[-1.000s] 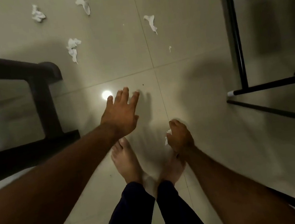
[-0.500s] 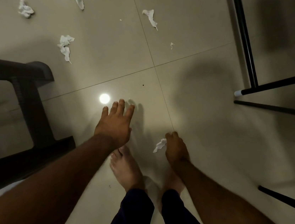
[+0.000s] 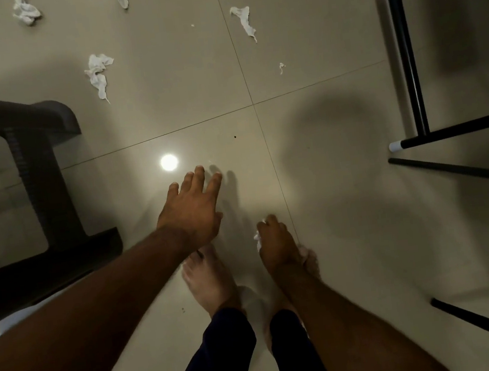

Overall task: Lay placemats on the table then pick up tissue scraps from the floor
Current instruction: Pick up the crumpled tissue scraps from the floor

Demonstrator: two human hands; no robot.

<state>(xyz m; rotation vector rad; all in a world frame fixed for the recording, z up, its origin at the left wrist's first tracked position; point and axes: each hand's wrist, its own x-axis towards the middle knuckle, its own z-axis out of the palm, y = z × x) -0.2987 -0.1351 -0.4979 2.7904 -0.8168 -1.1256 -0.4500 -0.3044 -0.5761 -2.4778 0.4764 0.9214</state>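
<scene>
Above the floor [image 3: 319, 52], a tissue scrap [image 3: 257, 241] is pinched in the right hand [image 3: 275, 243].
Left hand [image 3: 192, 211] is spread flat, nothing held; other scraps [image 3: 99, 75] are scattered farther off.

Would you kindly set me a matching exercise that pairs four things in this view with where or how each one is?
Things:
1. left hand
2. right hand
3. dark chair
4. black metal frame

Place or state:
A. stands at the right edge of the view
B. fingers spread, holds nothing
C. stands at the left edge of the view
D. grips a tissue scrap

Pairs: 1-B, 2-D, 3-C, 4-A.
</scene>
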